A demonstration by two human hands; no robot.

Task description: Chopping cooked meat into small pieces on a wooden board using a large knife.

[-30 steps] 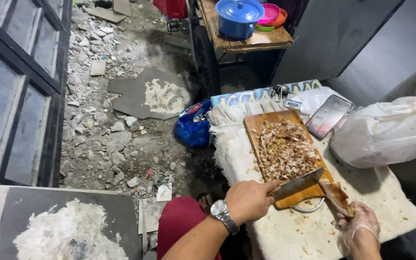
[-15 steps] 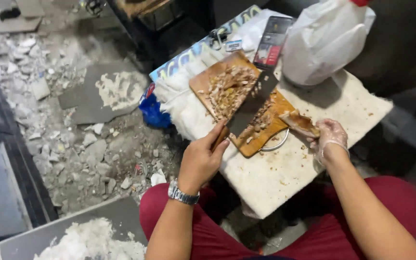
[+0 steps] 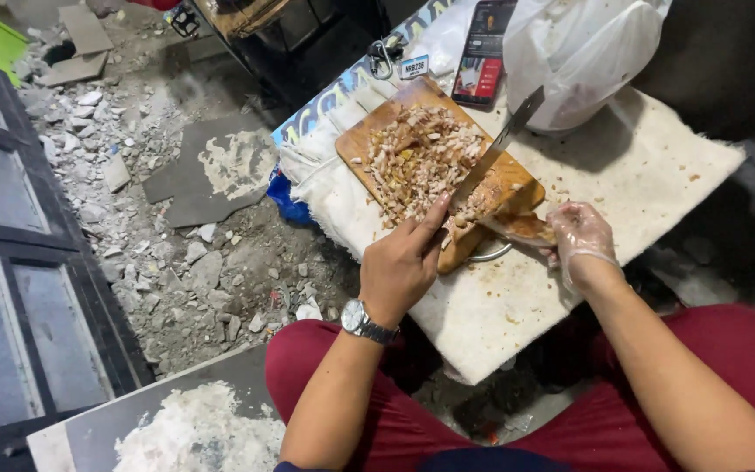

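Knife handle hiding inside left hand (image 3: 401, 267), white bag (image 3: 578, 48) above cutting board (image 3: 444, 170) getting cut off by top edge, phone (image 3: 483, 52) screen too small to read.

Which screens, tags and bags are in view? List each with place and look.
Phone: beyond the cutting board, flat, lit screen, dark with red.
Small tag: left of the phone, pale rectangle with dark print, by a metal ring.
White plastic bag: right of the phone, bulging, translucent white.

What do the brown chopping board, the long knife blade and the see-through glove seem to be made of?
Brown chopping board: likely unvarnished wood, matte with visible grain. Long knife blade: probably steel, grey with a dull sheen. See-through glove on the right hand: thin plastic film, crinkled and glossy.
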